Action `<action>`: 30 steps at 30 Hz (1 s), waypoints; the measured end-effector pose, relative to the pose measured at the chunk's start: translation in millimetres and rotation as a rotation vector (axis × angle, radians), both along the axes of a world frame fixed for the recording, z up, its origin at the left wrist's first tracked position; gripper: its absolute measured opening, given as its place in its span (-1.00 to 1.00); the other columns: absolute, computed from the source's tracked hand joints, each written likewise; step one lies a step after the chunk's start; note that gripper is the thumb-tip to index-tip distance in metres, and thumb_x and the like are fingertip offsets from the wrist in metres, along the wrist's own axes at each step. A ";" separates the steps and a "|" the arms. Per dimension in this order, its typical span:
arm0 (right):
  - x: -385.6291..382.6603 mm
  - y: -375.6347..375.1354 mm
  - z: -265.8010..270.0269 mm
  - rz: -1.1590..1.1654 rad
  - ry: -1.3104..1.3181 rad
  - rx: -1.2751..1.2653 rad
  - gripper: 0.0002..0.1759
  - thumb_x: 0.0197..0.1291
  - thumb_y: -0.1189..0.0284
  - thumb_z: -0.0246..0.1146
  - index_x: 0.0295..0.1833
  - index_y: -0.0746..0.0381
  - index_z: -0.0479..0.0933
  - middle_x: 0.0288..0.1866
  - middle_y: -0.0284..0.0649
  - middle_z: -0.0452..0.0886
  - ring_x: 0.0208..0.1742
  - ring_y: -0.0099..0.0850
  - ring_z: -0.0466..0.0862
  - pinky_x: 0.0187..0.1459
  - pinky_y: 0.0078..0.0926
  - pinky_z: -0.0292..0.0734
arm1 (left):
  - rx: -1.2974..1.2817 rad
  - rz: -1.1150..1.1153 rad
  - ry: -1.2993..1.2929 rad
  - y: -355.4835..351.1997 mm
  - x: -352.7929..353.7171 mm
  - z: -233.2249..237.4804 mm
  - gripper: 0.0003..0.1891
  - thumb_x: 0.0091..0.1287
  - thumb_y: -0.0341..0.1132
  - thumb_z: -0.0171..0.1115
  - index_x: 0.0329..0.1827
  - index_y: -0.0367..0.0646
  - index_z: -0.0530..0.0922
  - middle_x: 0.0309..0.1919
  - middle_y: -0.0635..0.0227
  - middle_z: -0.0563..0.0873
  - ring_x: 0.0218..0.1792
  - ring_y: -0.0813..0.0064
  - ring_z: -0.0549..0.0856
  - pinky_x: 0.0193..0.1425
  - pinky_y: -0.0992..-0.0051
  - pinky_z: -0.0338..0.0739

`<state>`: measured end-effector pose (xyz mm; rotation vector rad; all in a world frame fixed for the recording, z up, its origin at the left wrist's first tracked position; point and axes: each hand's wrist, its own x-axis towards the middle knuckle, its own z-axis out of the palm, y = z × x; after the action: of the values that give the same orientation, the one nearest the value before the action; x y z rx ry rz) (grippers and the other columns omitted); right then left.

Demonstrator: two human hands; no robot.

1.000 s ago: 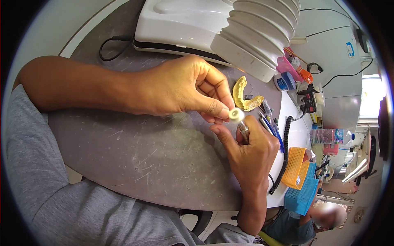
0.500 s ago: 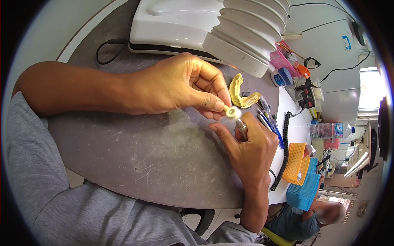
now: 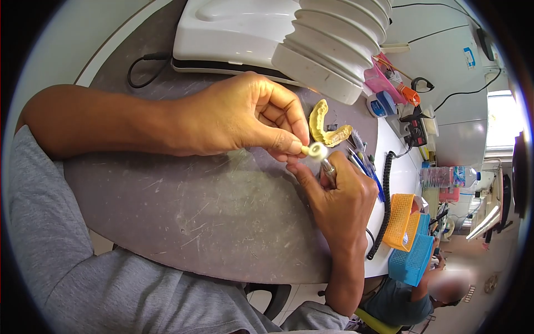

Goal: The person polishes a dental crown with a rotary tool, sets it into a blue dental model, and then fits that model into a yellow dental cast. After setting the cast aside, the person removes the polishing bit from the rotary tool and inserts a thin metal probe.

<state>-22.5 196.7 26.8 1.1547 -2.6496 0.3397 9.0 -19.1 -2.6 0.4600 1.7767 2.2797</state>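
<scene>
My left hand [image 3: 258, 119] pinches a small yellowish piece [image 3: 305, 150] between thumb and fingertips. My right hand [image 3: 345, 195] is closed around a metal handpiece [image 3: 328, 171], whose pale round tip [image 3: 317, 151] looks blurred and is at the small piece. The two hands are close together, with the right thumb near the left fingertips. Just beyond them a yellow arch-shaped dental model [image 3: 328, 129] lies on the grey table [image 3: 222, 217].
A ribbed white hose nozzle [image 3: 328, 61] hangs above a white machine [image 3: 233, 39]. Blue pens [image 3: 370, 170], a coiled black cable [image 3: 385, 206], an orange basket [image 3: 401, 222] and a blue basket [image 3: 410, 260] are at the right. A person [image 3: 397, 300] sits beyond.
My right thumb has moved up slightly, closer to my left fingertips. The handpiece and small piece have shifted only a little. The other person's hand is now raised more into view.
</scene>
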 end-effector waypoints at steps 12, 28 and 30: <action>-3.7 0.0 -1.3 0.030 0.004 -0.015 -0.55 0.09 0.16 0.47 -0.48 0.20 0.40 -0.63 -0.28 0.52 -0.65 -0.31 0.56 -0.62 -0.33 0.37 | 0.018 -0.030 0.001 0.2 -1.1 -1.7 -0.88 0.34 -0.45 0.32 -0.19 -0.34 0.59 -0.30 0.29 0.72 -0.29 0.62 0.70 -0.08 0.63 0.63; -3.7 3.0 -5.0 0.096 0.044 -0.035 -0.57 0.11 0.16 0.43 -0.49 0.21 0.40 -0.58 -0.23 0.55 -0.63 -0.24 0.58 -0.61 -0.30 0.39 | -0.036 -0.021 -0.043 1.6 1.2 2.4 -0.84 0.34 -0.47 0.32 -0.16 -0.22 0.47 -0.26 0.28 0.71 -0.27 0.62 0.71 -0.13 0.64 0.65; -6.0 7.2 -4.6 0.074 0.013 0.001 -0.58 0.11 0.16 0.43 -0.46 0.21 0.40 -0.58 -0.23 0.55 -0.63 -0.24 0.59 -0.60 -0.31 0.40 | -0.037 -0.017 -0.052 1.3 1.0 2.2 -0.83 0.34 -0.47 0.32 -0.16 -0.22 0.47 -0.25 0.27 0.71 -0.27 0.62 0.71 -0.13 0.64 0.65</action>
<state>-28.6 203.9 22.2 1.2532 -2.6015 0.3425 10.0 -17.9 -0.4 0.4042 1.7797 2.2225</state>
